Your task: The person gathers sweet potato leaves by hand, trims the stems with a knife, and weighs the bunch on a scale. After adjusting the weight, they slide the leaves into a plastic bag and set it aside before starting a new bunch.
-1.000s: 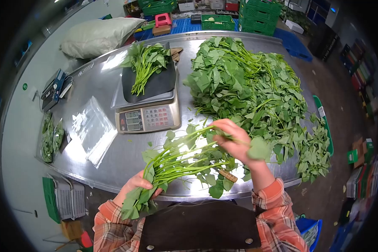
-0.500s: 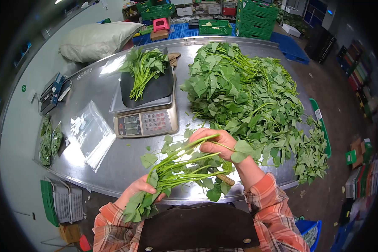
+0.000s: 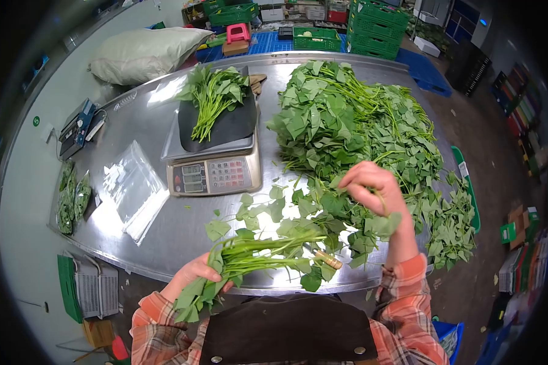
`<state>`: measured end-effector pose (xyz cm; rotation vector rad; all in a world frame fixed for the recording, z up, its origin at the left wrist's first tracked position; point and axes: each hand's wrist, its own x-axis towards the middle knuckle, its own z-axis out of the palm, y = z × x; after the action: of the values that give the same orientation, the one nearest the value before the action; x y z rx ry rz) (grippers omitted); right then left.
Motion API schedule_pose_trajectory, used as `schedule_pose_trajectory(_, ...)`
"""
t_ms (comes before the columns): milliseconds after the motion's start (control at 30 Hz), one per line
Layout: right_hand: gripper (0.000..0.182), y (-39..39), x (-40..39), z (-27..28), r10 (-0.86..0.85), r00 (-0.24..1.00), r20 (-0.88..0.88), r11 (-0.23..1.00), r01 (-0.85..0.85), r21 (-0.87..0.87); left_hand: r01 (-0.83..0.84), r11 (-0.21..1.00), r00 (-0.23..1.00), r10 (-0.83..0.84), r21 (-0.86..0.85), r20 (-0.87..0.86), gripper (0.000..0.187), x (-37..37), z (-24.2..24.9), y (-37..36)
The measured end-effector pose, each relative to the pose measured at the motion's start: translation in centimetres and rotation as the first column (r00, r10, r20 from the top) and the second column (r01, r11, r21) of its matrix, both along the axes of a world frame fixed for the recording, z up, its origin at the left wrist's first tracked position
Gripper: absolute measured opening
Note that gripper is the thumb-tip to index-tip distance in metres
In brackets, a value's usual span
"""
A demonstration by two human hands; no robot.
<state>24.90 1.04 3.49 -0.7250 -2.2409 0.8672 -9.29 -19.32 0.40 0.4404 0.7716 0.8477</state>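
A bunch of leafy green stems (image 3: 259,250) is in my left hand (image 3: 202,271), its fingers wrapped round the leafy end. The bare stem ends point right, over the table. My right hand (image 3: 374,185) is raised at the near edge of the big heap of greens (image 3: 323,115). Its fingers are curled, and a single leafy stem (image 3: 386,225) hangs from them towards the wrist. Below it, a tool with a wooden handle (image 3: 327,260) lies among loose leaves; the stems partly cover it. Another bunch of greens (image 3: 212,100) rests on the scale (image 3: 216,176).
Clear plastic bags (image 3: 134,188) lie left of the scale on the metal table (image 3: 182,237). Bagged greens (image 3: 73,198) sit at the left edge. A white sack (image 3: 146,55) stands behind, with green crates (image 3: 377,27) beyond the table. A grey basket (image 3: 97,289) is below left.
My right hand has moved away from the left-hand bunch, rightward and up towards the heap, with a leafy stem in it. The left hand still holds its bunch, the stems now lying flatter.
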Motion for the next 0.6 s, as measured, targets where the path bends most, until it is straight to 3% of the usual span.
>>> schedule_pose_trajectory(100, 0.029, -0.6, -1.0, 0.1, -0.174, 0.983, 0.055, 0.957, 0.156, 0.246, -0.034, 0.999, 0.999, 0.034, -0.031, 0.018, 0.069, -0.3, -0.9, -0.4)
schedule_pose_trajectory(133, 0.039, -0.9, -1.5, -0.7, -0.060, 0.997, 0.043, 0.987, 0.053, 0.154, -0.034, 0.999, 0.999, 0.035, -0.038, 0.016, 0.072, -0.2, -1.0, -0.2)
schedule_pose_trajectory(200, 0.035, -2.4, -3.7, -1.0, 0.093, 0.983, -0.156, 0.995, -0.086, 0.050, -0.040, 0.998, 0.999, 0.040, -0.041, 0.017, 0.072, 0.3, -0.7, 0.1)
schedule_pose_trajectory(267, 0.028, -2.7, -5.3, -2.5, 0.225, 0.953, -0.203, 0.973, -0.232, -0.007, -0.022, 0.999, 1.000, 0.022, -0.034, 0.001, 0.069, 0.7, -0.6, 0.2)
schedule_pose_trajectory(400, 0.021, -3.4, -7.8, -3.4, 0.208, 0.958, -0.199, 0.977, -0.212, 0.002, -0.030, 0.999, 0.999, 0.029, -0.021, -0.021, 0.065, 1.6, -0.2, 0.4)
schedule_pose_trajectory(433, 0.014, -3.8, -8.3, -3.5, 0.118, 0.952, -0.284, 0.991, -0.133, -0.035, -0.055, 0.998, 0.998, 0.055, -0.016, -0.016, 0.065, 1.8, -0.1, 0.4)
schedule_pose_trajectory(500, 0.012, -3.7, -8.4, -3.8, -0.163, 0.811, -0.562, 0.913, -0.092, -0.397, -0.063, 0.998, 0.998, 0.063, -0.027, 0.015, 0.064, 1.6, -0.3, 0.3)
schedule_pose_trajectory(533, 0.012, -3.5, -8.5, -4.0, -0.328, 0.701, -0.633, 0.822, -0.118, -0.557, -0.067, 0.997, 0.997, 0.068, -0.030, 0.030, 0.064, 1.4, -0.5, 0.4)
schedule_pose_trajectory(600, 0.012, -1.0, -6.8, -6.0, -0.552, 0.375, -0.745, 0.717, -0.244, -0.653, -0.045, 0.999, 0.993, 0.046, -0.016, 0.109, 0.061, 0.6, -1.7, 0.3)
